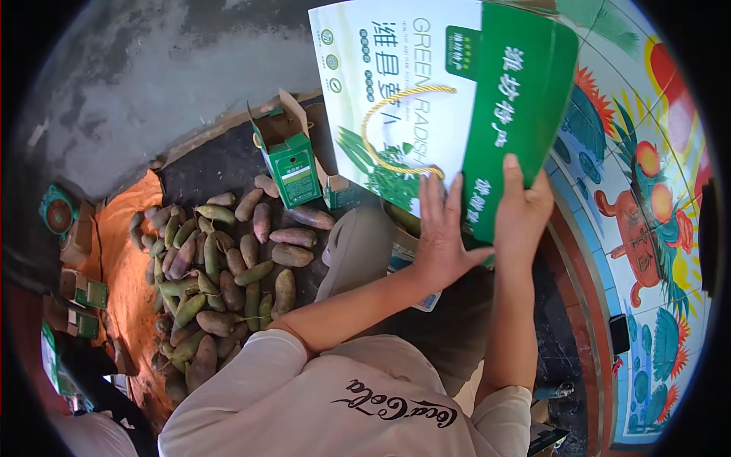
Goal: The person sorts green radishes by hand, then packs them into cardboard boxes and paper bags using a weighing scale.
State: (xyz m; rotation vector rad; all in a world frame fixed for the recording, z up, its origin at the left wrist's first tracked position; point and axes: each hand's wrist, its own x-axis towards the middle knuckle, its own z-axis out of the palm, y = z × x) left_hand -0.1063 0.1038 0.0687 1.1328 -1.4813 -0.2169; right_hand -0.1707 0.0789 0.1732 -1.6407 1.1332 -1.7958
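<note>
A large white-and-green cardboard gift box (pixel 525 99), printed "GREEN RADISH", is tilted in front of me with a yellow rope handle (pixel 367 126) on its white face. My left hand (pixel 445 232) lies against the lower part of that face, fingers stretched out and thumb apart, close to the handle's lower end. On the green side, my right hand (pixel 525 209) grips the box near its lower right edge. Some of its fingers are hidden behind the edge. The inside of the box is out of sight.
Many long radishes (pixel 217 324), green and muddy purple, are heaped at left beside an orange sheet (pixel 126 282). An opened green carton (pixel 293 164) stands behind them. Smaller cartons (pixel 84 289) and another person's sleeve (pixel 87 434) are far left. A painted tile wall (pixel 640 228) rises at right.
</note>
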